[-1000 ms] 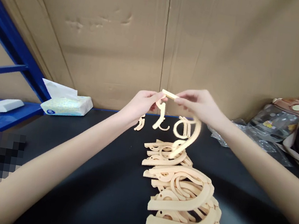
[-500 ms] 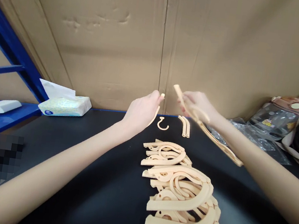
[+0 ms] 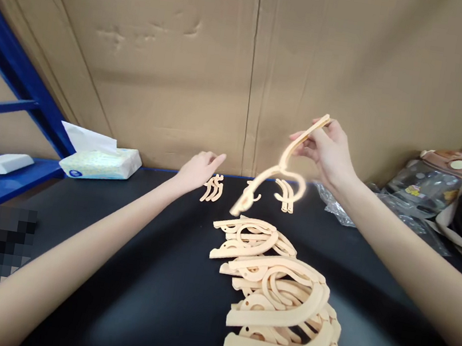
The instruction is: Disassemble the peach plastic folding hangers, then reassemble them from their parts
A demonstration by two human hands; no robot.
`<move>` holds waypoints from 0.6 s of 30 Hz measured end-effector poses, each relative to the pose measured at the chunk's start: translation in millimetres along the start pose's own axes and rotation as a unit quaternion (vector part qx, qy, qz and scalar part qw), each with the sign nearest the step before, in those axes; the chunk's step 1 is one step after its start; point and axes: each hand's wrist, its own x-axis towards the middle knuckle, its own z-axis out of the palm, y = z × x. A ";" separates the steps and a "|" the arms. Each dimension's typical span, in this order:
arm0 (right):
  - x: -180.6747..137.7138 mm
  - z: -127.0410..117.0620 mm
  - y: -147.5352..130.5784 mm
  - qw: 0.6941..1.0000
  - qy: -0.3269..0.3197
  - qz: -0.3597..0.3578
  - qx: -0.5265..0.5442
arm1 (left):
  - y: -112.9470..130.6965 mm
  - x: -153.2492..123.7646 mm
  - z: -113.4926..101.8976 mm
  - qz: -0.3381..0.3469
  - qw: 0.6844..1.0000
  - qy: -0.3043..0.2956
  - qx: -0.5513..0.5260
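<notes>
My right hand (image 3: 328, 153) is raised above the far side of the black table (image 3: 143, 293) and pinches the top end of a curved beige wooden frame piece (image 3: 280, 169), which hangs down and left. My left hand (image 3: 199, 171) reaches forward with fingers stretched out, just above a small cluster of curved beige bits (image 3: 212, 188) on the table. A small hook piece (image 3: 253, 193) and a pair of short curved strips (image 3: 286, 196) lie beyond a long overlapping row of beige curved wooden pieces (image 3: 276, 301) running toward me.
A cardboard wall (image 3: 247, 65) stands behind the table. A tissue pack (image 3: 100, 161) lies at the far left by a blue shelf frame (image 3: 16, 71). Plastic bags and a brown-lidded container (image 3: 433, 186) crowd the far right.
My right hand lifted the curved frame piece higher. My left hand let go of a small piece, moved left and opened; small bits now lie below it.
</notes>
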 end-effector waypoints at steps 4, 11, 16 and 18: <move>-4.0 1.0 10.0 0.998 -0.010 -0.059 -0.008 | 31.3 -14.9 14.5 0.033 0.955 -0.165 -0.246; -11.3 -4.9 16.2 0.903 -0.127 -0.197 -0.360 | 39.7 -18.9 19.7 0.042 0.901 -0.140 -0.409; -19.5 0.0 20.8 0.740 -0.171 -0.278 -0.588 | 44.2 -23.6 17.1 0.036 0.899 -0.210 -0.383; -20.8 1.8 22.4 0.712 -0.200 -0.283 -0.610 | 46.6 -25.8 16.4 0.038 0.904 -0.232 -0.358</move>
